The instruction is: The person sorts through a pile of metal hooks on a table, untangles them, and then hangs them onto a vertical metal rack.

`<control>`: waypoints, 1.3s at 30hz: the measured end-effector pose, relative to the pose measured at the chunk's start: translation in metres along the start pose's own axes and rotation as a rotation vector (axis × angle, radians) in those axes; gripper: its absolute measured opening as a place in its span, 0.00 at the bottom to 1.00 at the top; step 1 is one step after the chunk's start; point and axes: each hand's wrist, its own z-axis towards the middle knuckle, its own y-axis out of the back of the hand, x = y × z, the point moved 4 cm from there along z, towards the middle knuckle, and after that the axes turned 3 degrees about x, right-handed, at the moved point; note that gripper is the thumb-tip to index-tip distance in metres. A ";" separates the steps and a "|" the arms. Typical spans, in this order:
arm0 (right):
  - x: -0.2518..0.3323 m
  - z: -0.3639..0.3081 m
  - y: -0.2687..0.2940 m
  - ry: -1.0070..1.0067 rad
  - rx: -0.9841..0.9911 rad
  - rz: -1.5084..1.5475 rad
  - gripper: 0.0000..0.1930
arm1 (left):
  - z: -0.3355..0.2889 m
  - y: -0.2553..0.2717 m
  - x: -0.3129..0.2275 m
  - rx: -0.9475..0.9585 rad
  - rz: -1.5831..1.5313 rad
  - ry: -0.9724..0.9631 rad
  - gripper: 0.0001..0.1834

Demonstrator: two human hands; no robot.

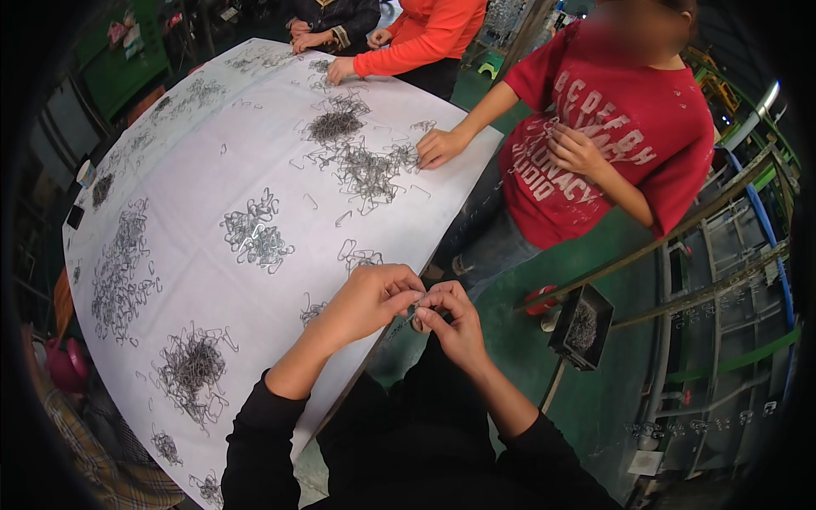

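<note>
Grip: fingertips of left hand and right hand pinched together, apparently on a small wire piece; mostly covered, exact shape can't be told. It's held up, seen just past the near edge of the white surface. Loose bent wire hooks lie beside left hand; denser pile farther left. For clean handling: one end should be anchored by one grip, fine turning done by the other, pressure kept light. Better worked over the surface, so drops get caught.
</note>
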 end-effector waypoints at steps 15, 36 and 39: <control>-0.011 0.009 -0.006 0.005 0.016 -0.006 0.05 | 0.003 -0.004 0.023 -0.139 -0.015 -0.052 0.09; -0.054 0.237 -0.128 0.003 0.411 -0.339 0.10 | -0.002 -0.034 0.113 -0.397 0.190 -0.266 0.06; -0.044 0.258 -0.175 -0.095 0.450 -0.788 0.11 | -0.001 -0.036 0.117 -0.374 0.237 -0.250 0.08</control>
